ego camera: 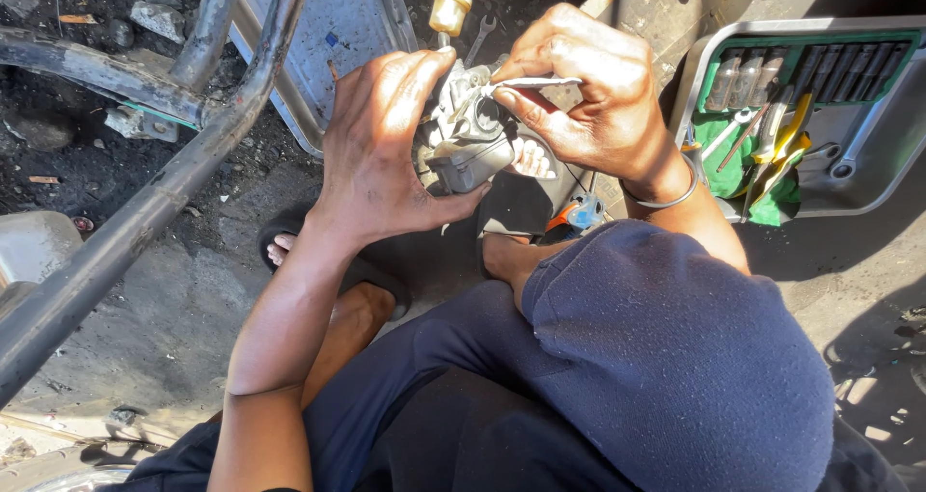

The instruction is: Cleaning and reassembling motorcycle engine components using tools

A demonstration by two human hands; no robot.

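My left hand [381, 150] wraps around a small grey metal carburetor [470, 145] and holds it up over my knees. A hose with a pale yellow inline fuel filter [449, 8] rises from the top of it. My right hand [588, 92] pinches a thin silver metal tool [533, 83] whose tip rests on the carburetor's upper part. A metal bangle [666, 199] circles my right wrist. My dark blue trousers [656, 357] fill the lower frame, and my feet in dark sandals [333, 260] rest on the ground.
A grey tool case [868, 154] with sockets, pliers and green lining lies open at the right. A rusty tubular frame [145, 203] crosses the left side. A metal tray [338, 29] sits at the top, a small wrench [479, 37] beside it, on dirty ground.
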